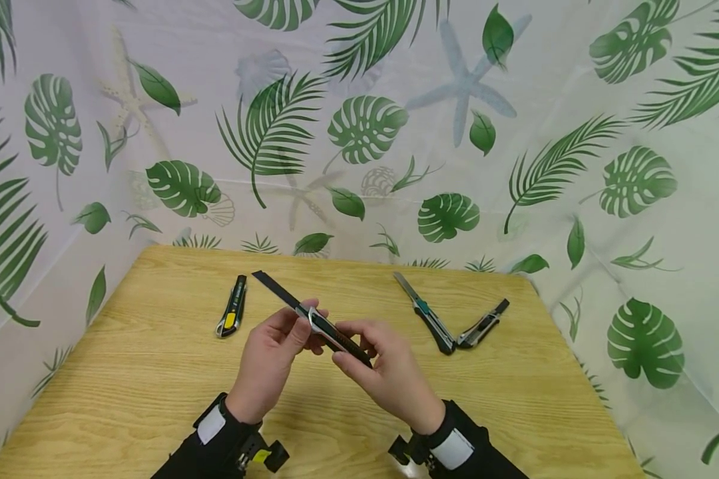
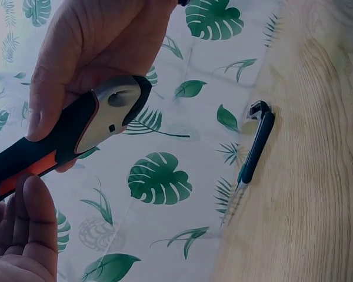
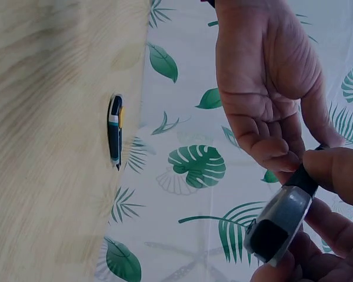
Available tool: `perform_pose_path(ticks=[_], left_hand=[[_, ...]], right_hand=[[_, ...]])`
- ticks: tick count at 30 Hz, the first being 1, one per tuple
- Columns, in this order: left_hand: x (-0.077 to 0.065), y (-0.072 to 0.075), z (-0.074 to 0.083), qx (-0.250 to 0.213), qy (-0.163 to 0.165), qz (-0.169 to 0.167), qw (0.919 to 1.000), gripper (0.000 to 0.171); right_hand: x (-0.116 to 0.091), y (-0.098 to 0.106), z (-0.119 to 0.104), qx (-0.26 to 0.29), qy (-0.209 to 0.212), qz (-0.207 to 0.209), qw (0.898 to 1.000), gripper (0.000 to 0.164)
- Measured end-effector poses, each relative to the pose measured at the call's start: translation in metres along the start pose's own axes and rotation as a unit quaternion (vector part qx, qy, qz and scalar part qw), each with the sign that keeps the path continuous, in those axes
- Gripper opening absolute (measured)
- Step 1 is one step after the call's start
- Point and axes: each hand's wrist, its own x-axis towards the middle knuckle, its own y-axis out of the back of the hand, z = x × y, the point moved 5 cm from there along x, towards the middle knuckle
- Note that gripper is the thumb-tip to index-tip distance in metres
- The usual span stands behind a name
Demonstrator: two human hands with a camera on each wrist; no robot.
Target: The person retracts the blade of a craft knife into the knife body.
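Note:
A snap-off utility knife with a dark handle, silver parts and a long black blade slants above the table, blade toward the upper left. My left hand pinches it near the blade end of the handle, thumb on the near side. My right hand grips its rear end between thumb and fingers. The left wrist view shows an orange strip along the knife handle and its silver-and-black tail. In the right wrist view the tail points toward the camera, and my left hand partly hides the rest.
A black utility knife with a yellow slider lies at the left on the wooden table. At the right, a teal-and-black utility knife with its blade out lies beside a smaller black-and-silver one. Leaf-patterned cloth stands behind.

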Motion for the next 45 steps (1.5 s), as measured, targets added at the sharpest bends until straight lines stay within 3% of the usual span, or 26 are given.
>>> perform_pose_path(ticks=[7, 14, 20, 25, 28, 33, 38, 45], left_hand=[[-0.003, 0.001, 0.002, -0.028, -0.009, 0.003, 0.9996, 0.030], [-0.003, 0.001, 0.005, -0.046, -0.015, -0.029, 0.9984, 0.029], [-0.002, 0.002, 0.009, -0.041, -0.023, -0.058, 0.9972, 0.028], [-0.002, 0.002, 0.010, -0.040, -0.023, -0.069, 0.9966, 0.027], [-0.003, 0.002, 0.010, -0.044, -0.022, -0.072, 0.9962, 0.027], [-0.003, 0.002, 0.010, -0.043, -0.014, -0.070, 0.9965, 0.031], [-0.004, 0.003, 0.010, -0.045, -0.008, -0.069, 0.9966, 0.031], [-0.005, 0.002, 0.009, -0.054, -0.015, -0.078, 0.9954, 0.028]], right_hand=[[-0.004, -0.004, -0.002, 0.011, 0.007, 0.002, 1.000, 0.035], [-0.005, -0.006, -0.005, 0.018, 0.002, -0.009, 1.000, 0.038], [-0.004, -0.007, -0.004, 0.037, -0.023, -0.043, 0.998, 0.046], [-0.004, -0.010, 0.004, 0.109, -0.067, -0.097, 0.987, 0.046], [-0.004, -0.013, 0.011, 0.194, -0.105, -0.140, 0.965, 0.041], [-0.004, -0.020, 0.020, 0.342, -0.166, -0.201, 0.903, 0.048], [-0.007, -0.027, 0.020, 0.424, -0.185, -0.247, 0.851, 0.062], [-0.008, -0.032, 0.017, 0.475, -0.203, -0.283, 0.808, 0.065]])
